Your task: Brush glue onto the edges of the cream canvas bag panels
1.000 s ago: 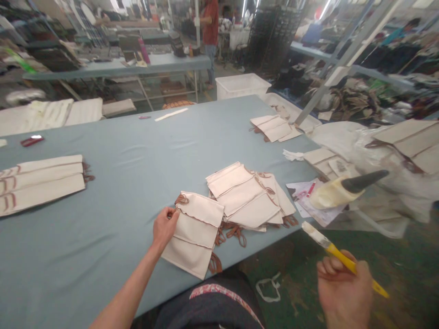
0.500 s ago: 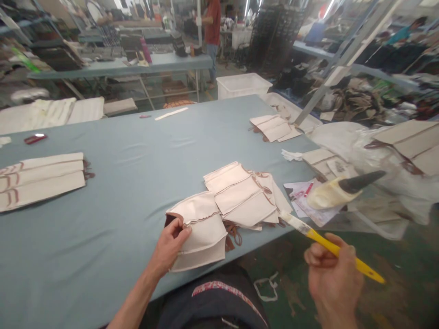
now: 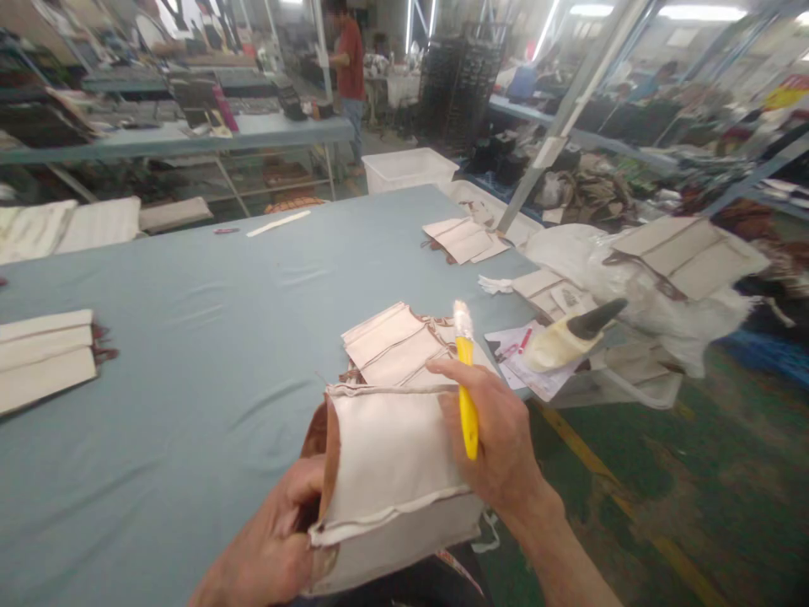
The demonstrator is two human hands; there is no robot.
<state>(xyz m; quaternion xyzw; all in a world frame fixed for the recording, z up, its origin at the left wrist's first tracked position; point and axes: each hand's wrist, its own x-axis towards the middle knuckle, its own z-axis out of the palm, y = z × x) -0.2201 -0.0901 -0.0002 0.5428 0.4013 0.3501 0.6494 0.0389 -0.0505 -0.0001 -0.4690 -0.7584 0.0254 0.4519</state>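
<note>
A cream fabric bag piece (image 3: 395, 459) with brown edging is raised at the table's near edge, its brown-lined opening facing left. My left hand (image 3: 278, 531) is closed on that open end, with fingers partly inside it. Against the right side of the piece rests my right hand (image 3: 499, 438), which holds a yellow-handled paintbrush (image 3: 466, 396) with its whitish bristles pointing up. The right fingertips are partly hidden, so whether they also grip the fabric is unclear. Just behind lies a stack of similar cream pieces (image 3: 395, 341) with brown trim.
A cream-coated bottle with a dark nozzle (image 3: 562, 341) lies on papers (image 3: 506, 346) at the right edge. More cream pieces (image 3: 50, 358) lie on the blue-grey table (image 3: 221, 337) at left. A metal post (image 3: 549, 152) and white bin (image 3: 410, 171) stand beyond.
The bag piece has been lifted off the table and turned toward me. My right hand has moved left with the paintbrush, now upright, to the piece. The view has shifted right.
</note>
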